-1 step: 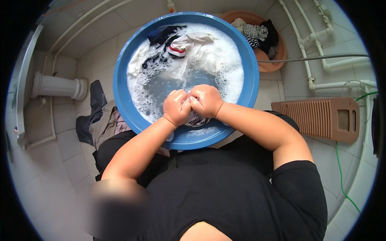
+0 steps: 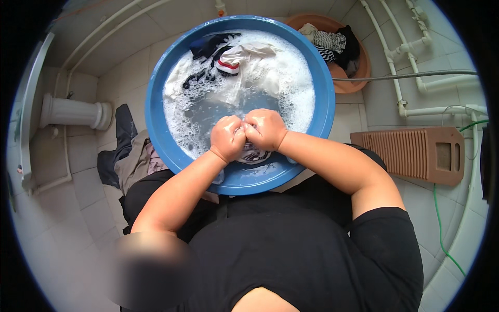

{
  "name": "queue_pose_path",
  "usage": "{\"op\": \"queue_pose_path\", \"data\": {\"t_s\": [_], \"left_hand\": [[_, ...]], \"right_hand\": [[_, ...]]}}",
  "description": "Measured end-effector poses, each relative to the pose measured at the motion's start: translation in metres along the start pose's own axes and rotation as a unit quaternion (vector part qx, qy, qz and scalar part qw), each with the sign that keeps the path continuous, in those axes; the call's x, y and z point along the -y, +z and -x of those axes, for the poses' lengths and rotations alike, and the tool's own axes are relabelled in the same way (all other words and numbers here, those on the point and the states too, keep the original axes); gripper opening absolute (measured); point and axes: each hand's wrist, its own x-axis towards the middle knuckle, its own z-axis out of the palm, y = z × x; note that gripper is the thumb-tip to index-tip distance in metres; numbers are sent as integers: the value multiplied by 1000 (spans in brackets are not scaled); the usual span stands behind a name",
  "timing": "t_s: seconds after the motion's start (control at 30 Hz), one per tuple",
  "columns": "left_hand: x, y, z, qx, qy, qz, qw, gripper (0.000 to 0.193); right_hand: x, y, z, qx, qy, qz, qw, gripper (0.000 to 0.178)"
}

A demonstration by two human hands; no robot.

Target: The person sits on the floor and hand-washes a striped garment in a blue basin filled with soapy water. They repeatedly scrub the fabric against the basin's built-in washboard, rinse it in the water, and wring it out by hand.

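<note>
Over the near part of a big round blue tub (image 2: pixel 328 104), my wet left hand (image 2: pixel 227 138) and right hand (image 2: pixel 266 129) are pressed together as fists. A black-and-white striped garment (image 2: pixel 254 155) shows just below them, bunched in their grip; most of it is hidden. Sudsy water (image 2: pixel 205 110) fills the tub. On its far side floats a white garment (image 2: pixel 254 51), beside a band with red, white and navy stripes (image 2: pixel 227 67). Dark navy cloth (image 2: pixel 207 46) lies soaking at the far left of the tub.
An orange basin (image 2: pixel 364 70) with clothes stands behind at the right. A brown washboard (image 2: pixel 397 151) lies to my right, near white pipes (image 2: pixel 400 93) and a green cord (image 2: pixel 442 229). Clothes (image 2: pixel 132 161) lie on the tiles at left, near a white pedestal (image 2: pixel 78 113).
Both fists have shifted very slightly; the grip and everything else look the same.
</note>
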Motion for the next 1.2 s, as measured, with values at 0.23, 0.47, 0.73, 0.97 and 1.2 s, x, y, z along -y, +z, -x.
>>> {"op": "queue_pose_path", "data": {"t_s": [0.23, 0.47, 0.73, 0.97, 1.2], "left_hand": [[21, 1, -16, 52, -43, 98, 993, 23], [23, 1, -10, 0, -58, 123, 991, 38], [-4, -72, -10, 147, -221, -7, 964, 30], [52, -143, -9, -316, -212, 139, 914, 38], [47, -128, 8, -234, -191, -177, 937, 36]], "right_hand": [[-19, 3, -21, 61, 86, -79, 991, 30], [-14, -1, -19, -3, 108, -83, 991, 37], [-24, -64, -4, 182, 188, -38, 964, 40], [-16, -118, -12, -167, 327, -342, 865, 28], [-56, -105, -16, -304, 138, -16, 942, 31]]}}
